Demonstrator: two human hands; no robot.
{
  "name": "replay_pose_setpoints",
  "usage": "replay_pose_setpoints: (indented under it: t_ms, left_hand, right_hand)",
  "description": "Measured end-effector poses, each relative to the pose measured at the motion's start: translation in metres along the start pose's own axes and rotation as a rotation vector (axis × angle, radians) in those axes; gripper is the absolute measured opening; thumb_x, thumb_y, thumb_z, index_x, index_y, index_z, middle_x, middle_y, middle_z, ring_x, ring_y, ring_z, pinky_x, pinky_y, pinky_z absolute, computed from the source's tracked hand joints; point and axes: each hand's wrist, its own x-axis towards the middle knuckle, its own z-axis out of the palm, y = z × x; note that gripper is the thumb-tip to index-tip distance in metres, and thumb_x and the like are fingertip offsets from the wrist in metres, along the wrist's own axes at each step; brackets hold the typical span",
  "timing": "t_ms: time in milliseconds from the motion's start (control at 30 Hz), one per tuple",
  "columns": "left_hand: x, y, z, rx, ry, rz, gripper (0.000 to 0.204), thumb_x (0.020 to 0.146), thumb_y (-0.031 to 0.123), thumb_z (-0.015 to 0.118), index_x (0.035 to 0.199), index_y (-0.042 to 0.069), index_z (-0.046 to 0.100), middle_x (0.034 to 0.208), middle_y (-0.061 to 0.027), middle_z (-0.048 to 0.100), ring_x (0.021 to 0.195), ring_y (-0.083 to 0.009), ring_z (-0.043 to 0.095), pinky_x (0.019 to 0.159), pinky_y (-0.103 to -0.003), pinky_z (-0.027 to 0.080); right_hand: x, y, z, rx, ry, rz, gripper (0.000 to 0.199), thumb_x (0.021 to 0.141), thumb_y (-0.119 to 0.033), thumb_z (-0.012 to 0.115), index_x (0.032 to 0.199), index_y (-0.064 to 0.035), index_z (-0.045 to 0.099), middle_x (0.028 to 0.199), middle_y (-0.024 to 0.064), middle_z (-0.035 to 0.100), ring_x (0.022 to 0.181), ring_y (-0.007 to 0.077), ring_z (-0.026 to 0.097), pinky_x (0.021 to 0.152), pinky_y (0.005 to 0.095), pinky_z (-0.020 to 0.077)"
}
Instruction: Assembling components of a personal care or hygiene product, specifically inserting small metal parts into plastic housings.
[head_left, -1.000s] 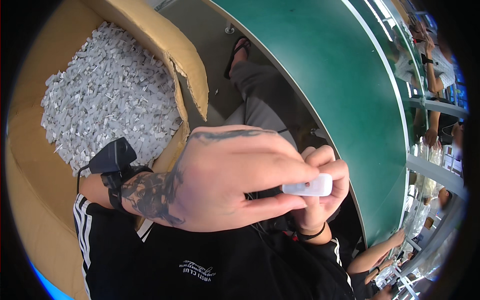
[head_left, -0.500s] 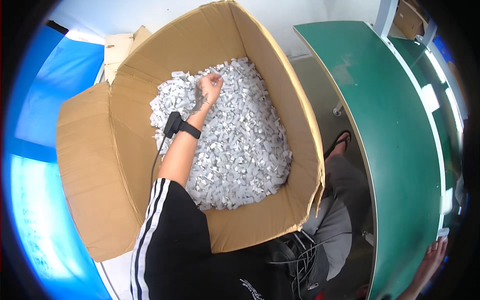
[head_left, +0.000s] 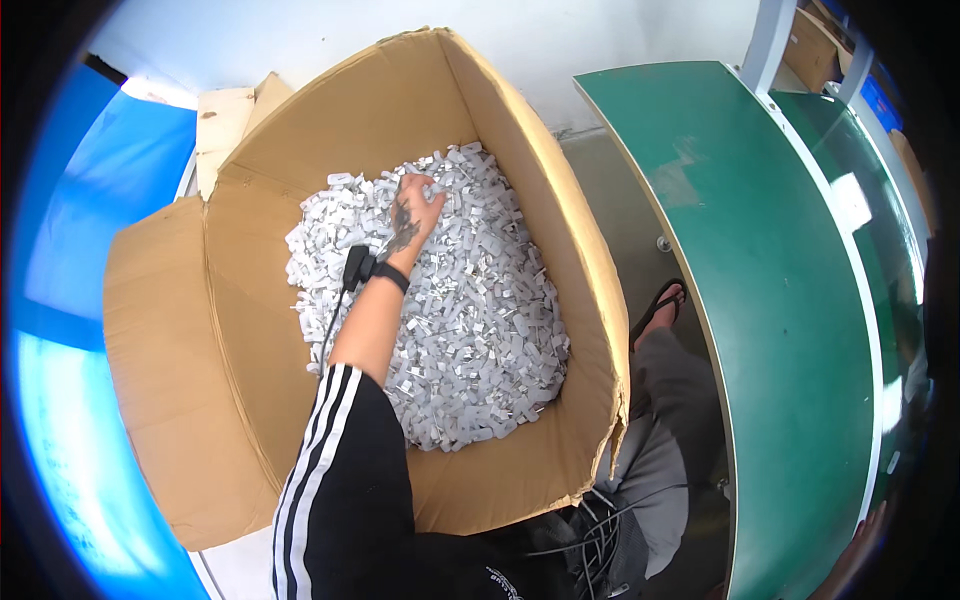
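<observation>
Left hand (head_left: 418, 205) at the heap (head_left: 480, 345); a white piece (head_left: 893, 462) loose beyond the table (head_left: 800, 300).
Its fingers curl among the pieces in the box (head_left: 160, 380). Probably the right hand (head_left: 868, 535), at the dim edge, has come away from the white piece it reached a moment ago, so that one is out of hand. Whether either hand grips anything, I cannot tell.

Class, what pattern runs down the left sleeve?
The sleeve is black with white stripes; best view: head.

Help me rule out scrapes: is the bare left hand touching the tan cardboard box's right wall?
Apart: the head view shows small pale plastic pieces between the left hand and the right wall.
</observation>
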Motion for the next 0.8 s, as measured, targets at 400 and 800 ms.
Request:
replay_pose_setpoints:
  t_ms: [400,800]
  left_hand:
    - [-0.121,0.251,-0.187,-1.391,-0.724,0.480,0.029,0.069,-0.006,0.068,0.096,-0.005,0.058,0.091,-0.0136,0.065,0.081,-0.0165,0.064,0.074,-0.029,0.051]
    - [-0.182,0.314,-0.198,-1.605,-1.285,0.085,0.025,0.078,-0.003,0.067,0.100,-0.005,0.057,0.091,-0.0100,0.064,0.081,-0.0105,0.064,0.069,-0.022,0.054]
  right_hand:
    - [-0.281,-0.208,0.248,0.437,-0.965,-0.371,0.062,0.075,-0.026,0.080,0.122,0.0064,0.055,0.108,0.0142,0.053,0.073,0.0114,0.055,0.063,0.0237,0.0472]
    - [-0.306,-0.195,0.228,0.499,-0.776,-0.500,0.015,0.073,0.004,0.075,0.084,0.0029,0.064,0.071,0.0066,0.061,0.054,0.0086,0.054,0.048,0.0214,0.0402]
